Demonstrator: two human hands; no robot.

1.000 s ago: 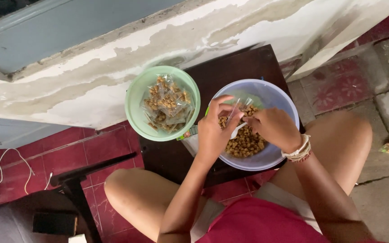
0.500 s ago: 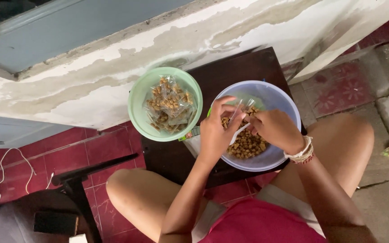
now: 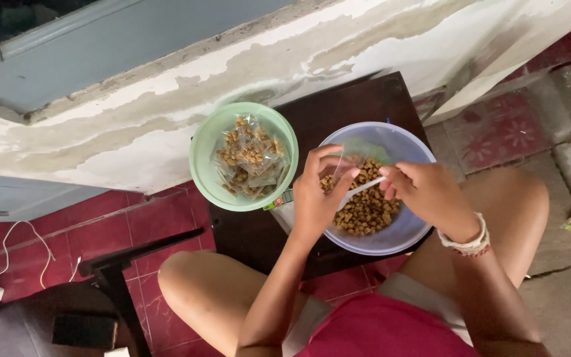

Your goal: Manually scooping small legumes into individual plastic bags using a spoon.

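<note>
Pinching the mouth of one small clear bag (image 3: 350, 160) between thumb and fingers, the left hand (image 3: 315, 195) hovers over the blue bowl's near-left edge. Beside it, the right hand (image 3: 427, 192) is clamped on the handle of one white spoon (image 3: 359, 190), whose tip points toward the bag. Both hands sit above one pale blue bowl (image 3: 410, 142), which holds a heap of small brown nuggets (image 3: 365, 208), too many to count. To the left of it, just beside, stands one green bowl (image 3: 203, 155) holding a pile of filled clear packets (image 3: 249, 158); their exact count cannot be told where they overlap. Both bowls rest on one dark wooden stool (image 3: 355, 99) set against a peeling white wall (image 3: 133, 112). Two bare knees flank the stool. At lower left stands one dark chair (image 3: 47, 317) on red floor tiles (image 3: 120, 225).
</note>
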